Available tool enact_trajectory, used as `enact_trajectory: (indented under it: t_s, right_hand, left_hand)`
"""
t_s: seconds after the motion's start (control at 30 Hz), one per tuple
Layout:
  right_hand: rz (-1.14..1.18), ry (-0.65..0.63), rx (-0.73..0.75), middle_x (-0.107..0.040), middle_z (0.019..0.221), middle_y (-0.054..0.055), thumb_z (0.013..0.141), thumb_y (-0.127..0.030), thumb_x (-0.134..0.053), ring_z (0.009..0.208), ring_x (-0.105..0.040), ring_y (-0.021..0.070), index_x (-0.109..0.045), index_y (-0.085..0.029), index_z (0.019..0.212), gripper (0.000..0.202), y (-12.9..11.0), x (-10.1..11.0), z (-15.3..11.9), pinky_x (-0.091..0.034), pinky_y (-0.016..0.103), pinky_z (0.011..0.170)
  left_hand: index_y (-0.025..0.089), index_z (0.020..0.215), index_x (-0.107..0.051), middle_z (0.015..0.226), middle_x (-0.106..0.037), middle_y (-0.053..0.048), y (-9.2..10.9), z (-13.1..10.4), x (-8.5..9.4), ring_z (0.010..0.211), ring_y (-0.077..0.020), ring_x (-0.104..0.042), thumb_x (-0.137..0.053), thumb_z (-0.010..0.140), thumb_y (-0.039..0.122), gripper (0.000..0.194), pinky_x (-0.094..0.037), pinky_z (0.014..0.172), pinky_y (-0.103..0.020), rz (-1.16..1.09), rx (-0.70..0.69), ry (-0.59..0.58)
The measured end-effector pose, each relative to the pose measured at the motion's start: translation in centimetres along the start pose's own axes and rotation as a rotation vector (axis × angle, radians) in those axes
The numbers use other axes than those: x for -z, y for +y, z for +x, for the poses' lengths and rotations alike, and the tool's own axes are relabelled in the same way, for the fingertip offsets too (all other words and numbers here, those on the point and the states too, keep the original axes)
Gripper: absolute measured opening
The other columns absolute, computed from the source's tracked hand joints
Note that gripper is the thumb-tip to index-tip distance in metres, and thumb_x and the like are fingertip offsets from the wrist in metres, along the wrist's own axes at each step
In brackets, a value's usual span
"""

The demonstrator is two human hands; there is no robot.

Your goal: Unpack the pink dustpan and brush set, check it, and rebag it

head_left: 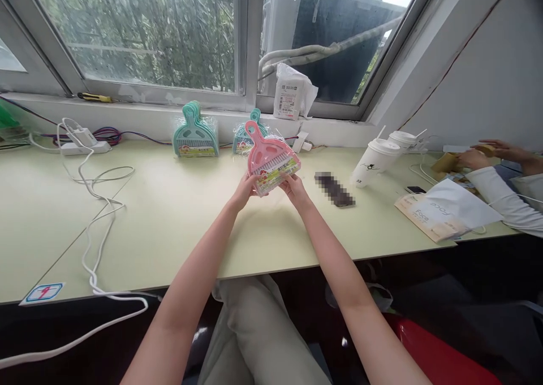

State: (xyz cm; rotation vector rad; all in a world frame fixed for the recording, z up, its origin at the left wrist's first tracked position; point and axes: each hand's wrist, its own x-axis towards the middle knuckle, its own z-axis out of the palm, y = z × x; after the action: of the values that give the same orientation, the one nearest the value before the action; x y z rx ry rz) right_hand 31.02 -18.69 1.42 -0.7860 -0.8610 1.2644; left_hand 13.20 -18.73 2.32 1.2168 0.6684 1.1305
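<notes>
left hand (246, 190): arm outstretched, fingers curled, gripping | right hand (293, 188): arm outstretched, fingers curled, gripping | hands near together, mid-scene

Dustpan set (271, 161) sat above desk (169, 226) centre; two dustpan stacks (195, 133) stood behind it by the sill, cups (375, 159) right, power strip (82, 142) far left.

"Face" printed twice on white paper bag (449, 211) at right side of table, once upside down. Sticker (42, 292) on table's near-left corner bears red symbol in blue frame, no legible words. Label on white packet (289, 94) on window sill: printed lines, too small to read. Label strip on pink dustpan set (271, 164) held in both hands: colourful print, unreadable. Dark marking on white cup (373, 161), illegible.
</notes>
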Motion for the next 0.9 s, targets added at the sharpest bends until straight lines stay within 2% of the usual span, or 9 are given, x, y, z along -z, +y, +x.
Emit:
enact_trajectory:
  t_s: [0.1,0.27,0.37,0.5,0.57,0.63,0.73,0.8,0.9]
  right_hand:
    - [-0.038,-0.022,-0.028,-0.072,0.108,0.008,0.060,-0.035,-0.087,0.102,-0.068,0.0248,-0.065,-0.018,0.092,0.043,0.1,0.2,-0.1,-0.056,0.040,0.097]
    - [-0.072,0.029,-0.013,-0.073,0.105,0.010,0.059,-0.034,-0.088,0.100,-0.069,0.0253,-0.066,-0.016,0.093,0.044,0.5,0.2,-0.2,-0.057,0.041,0.095]
    - [-0.102,0.031,-0.058,-0.074,0.097,0.011,0.062,-0.036,-0.087,0.094,-0.071,0.0250,-0.067,-0.014,0.092,0.042,0.2,0.5,0.0,-0.059,0.041,0.090]
    - [-0.296,-0.045,-0.173,-0.074,0.075,0.012,0.063,-0.042,-0.085,0.079,-0.073,0.0261,-0.070,-0.012,0.082,0.039,-1.3,1.6,-0.1,-0.059,0.045,0.085]
    - [-0.389,-0.058,-0.064,-0.073,0.077,0.012,0.064,-0.043,-0.084,0.083,-0.072,0.0261,-0.072,-0.013,0.081,0.036,-2.1,2.0,-0.4,-0.056,0.047,0.089]
    - [-0.476,-0.084,0.168,-0.072,0.103,0.011,0.065,-0.039,-0.084,0.107,-0.066,0.0269,-0.074,-0.018,0.092,0.036,-2.8,1.9,-0.9,-0.049,0.048,0.101]
    - [-0.712,-0.149,0.436,-0.050,0.144,0.003,0.056,-0.031,-0.089,0.142,-0.032,0.0290,-0.070,-0.030,0.110,0.057,-3.1,1.3,-1.4,-0.027,0.051,0.117]
    - [-0.874,-0.162,0.494,-0.042,0.150,-0.001,0.053,-0.027,-0.091,0.147,-0.019,0.0296,-0.070,-0.034,0.112,0.063,-2.8,1.0,-1.4,-0.017,0.052,0.120]
    - [-0.994,-0.235,0.502,-0.044,0.149,-0.001,0.056,-0.028,-0.090,0.146,-0.022,0.0303,-0.070,-0.035,0.112,0.060,-2.3,0.9,-1.1,-0.015,0.051,0.120]
  left_hand:
    - [0.018,0.129,-0.044,0.106,-0.067,-0.011,0.5,-0.4,0.1,0.073,-0.0211,-0.070,-0.060,0.077,0.032,0.057,-0.057,0.065,-0.035,0.022,0.025,-0.077]
    - [0.021,0.132,-0.040,0.106,-0.068,-0.011,0.7,-0.9,0.1,0.079,-0.0223,-0.071,-0.062,0.074,0.028,0.062,-0.057,0.075,-0.037,0.056,0.050,-0.162]
    - [0.021,0.134,-0.039,0.103,-0.069,-0.009,0.4,-0.8,0.3,0.080,-0.0230,-0.071,-0.061,0.073,0.027,0.064,-0.057,0.077,-0.039,0.027,0.073,-0.130]
    - [0.013,0.127,-0.048,0.097,-0.070,-0.011,0.4,-0.3,1.8,0.082,-0.0273,-0.070,-0.056,0.069,0.028,0.060,-0.059,0.074,-0.040,-0.053,0.130,0.007]
    - [0.012,0.123,-0.051,0.095,-0.070,-0.012,0.5,-0.1,3.0,0.085,-0.0288,-0.070,-0.055,0.067,0.027,0.058,-0.060,0.072,-0.040,-0.094,0.156,0.109]
    - [0.013,0.123,-0.050,0.097,-0.069,-0.011,0.8,-0.1,4.1,0.088,-0.0278,-0.069,-0.054,0.066,0.025,0.058,-0.060,0.072,-0.039,-0.131,0.157,0.201]
    - [0.015,0.124,-0.050,0.099,-0.068,-0.009,1.2,-0.3,4.9,0.089,-0.0255,-0.068,-0.053,0.066,0.022,0.058,-0.060,0.074,-0.039,-0.160,0.161,0.239]
    - [0.015,0.124,-0.051,0.099,-0.068,-0.009,1.3,-0.4,4.9,0.089,-0.0259,-0.067,-0.052,0.066,0.022,0.059,-0.060,0.074,-0.041,-0.165,0.180,0.207]
    - [0.017,0.125,-0.051,0.101,-0.067,-0.009,1.2,-0.4,5.0,0.090,-0.0266,-0.067,-0.051,0.065,0.022,0.060,-0.060,0.074,-0.043,-0.176,0.187,0.196]
